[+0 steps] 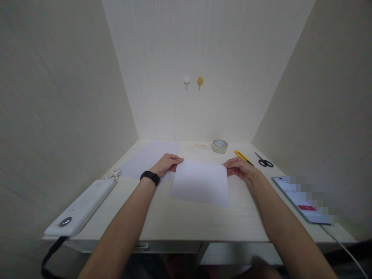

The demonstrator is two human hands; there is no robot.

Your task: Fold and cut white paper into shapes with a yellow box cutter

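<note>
A white sheet of paper (pixel 200 184) is held up between my two hands over the middle of the desk. My left hand (pixel 167 164), with a black band on the wrist, pinches its upper left corner. At the upper right corner, the fingers of my right hand (pixel 238 168) are closed on the same sheet. Behind my left hand, more white paper (pixel 145 157) lies flat on the desk. Beyond my right hand are a yellow utility knife (pixel 243 157) and scissors (pixel 264 161) with black handles.
A roll of clear tape (pixel 219 146) stands near the back wall, which bears a white hook (pixel 186 81) and a yellow hook (pixel 200 81). A white device (pixel 81 207) with a black strap lies left, by a small white pile (pixel 113 173). A phone (pixel 302 199) with a cable lies right.
</note>
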